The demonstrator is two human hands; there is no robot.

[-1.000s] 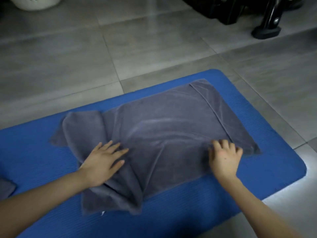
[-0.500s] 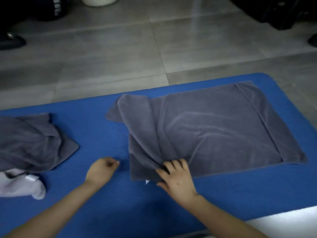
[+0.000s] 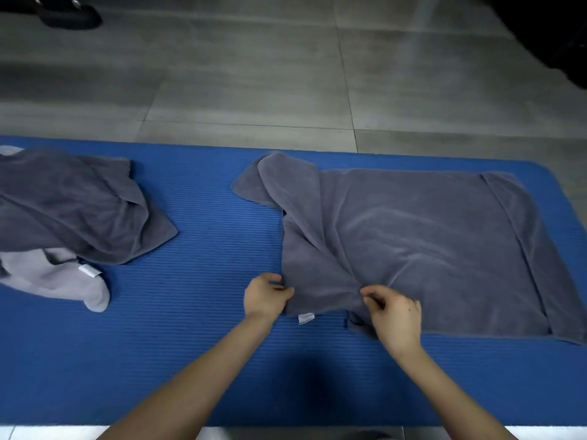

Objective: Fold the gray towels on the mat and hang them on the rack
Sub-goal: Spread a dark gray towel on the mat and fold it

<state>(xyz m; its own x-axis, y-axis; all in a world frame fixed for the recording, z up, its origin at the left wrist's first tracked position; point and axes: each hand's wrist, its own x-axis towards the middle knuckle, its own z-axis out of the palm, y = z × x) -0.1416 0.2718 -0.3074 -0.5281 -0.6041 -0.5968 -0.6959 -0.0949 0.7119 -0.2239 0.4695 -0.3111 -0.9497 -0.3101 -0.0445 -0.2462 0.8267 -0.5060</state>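
- Mostly flat, the plush gray towel (image 3: pixel 428 242) lies on the ribbed blue mat (image 3: pixel 206 233), its left end rumpled
- At its near-left corner the left hand (image 3: pixel 266 295) pinches the cloth; the right hand (image 3: pixel 394 315) pinches a fold just beside it
- More crumpled towels (image 3: pixel 73 204) heap at far left

On the mat (image 3: pixel 197 217) one towel (image 3: pixel 428 249) lay spread at the right, a heap (image 3: pixel 70 211) of others well apart at the left. Our left hand (image 3: pixel 265 295) and right hand (image 3: pixel 395 315) pinched the towel's near edge. The floor (image 3: pixel 254 74) lay behind the mat.
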